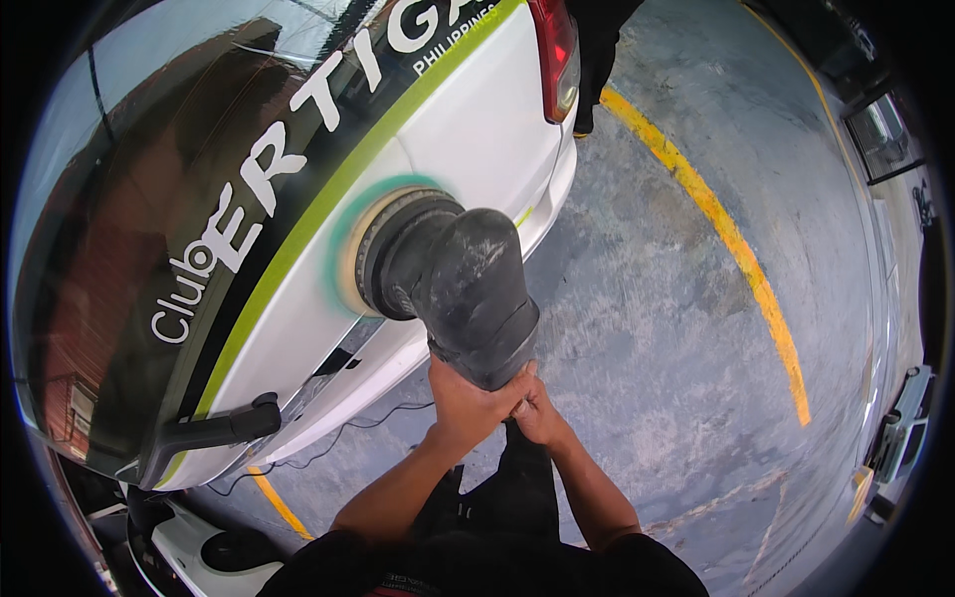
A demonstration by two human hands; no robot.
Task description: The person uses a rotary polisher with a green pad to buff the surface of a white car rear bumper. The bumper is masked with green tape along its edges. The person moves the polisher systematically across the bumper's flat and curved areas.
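Observation:
A dark, dusty power sander [477,289] has its round pad [356,254] against the white rear panel of a car [468,129]. Around the pad, a blurred teal-green ring with a tan inner edge shows on the panel. My left hand [466,396] is closed round the near end of the sander. Right beside it, my right hand [540,408] grips the same end, its fingers meeting the left hand. The panel behind the pad is hidden.
A rear wiper [224,428] sits at the lower left, below the dark lettered window [119,209]. Beyond the red tail light [559,60] stands another person's dark-clothed leg [597,65]. A thin black cord [348,428] trails over the grey floor, which bears a yellow line [731,234].

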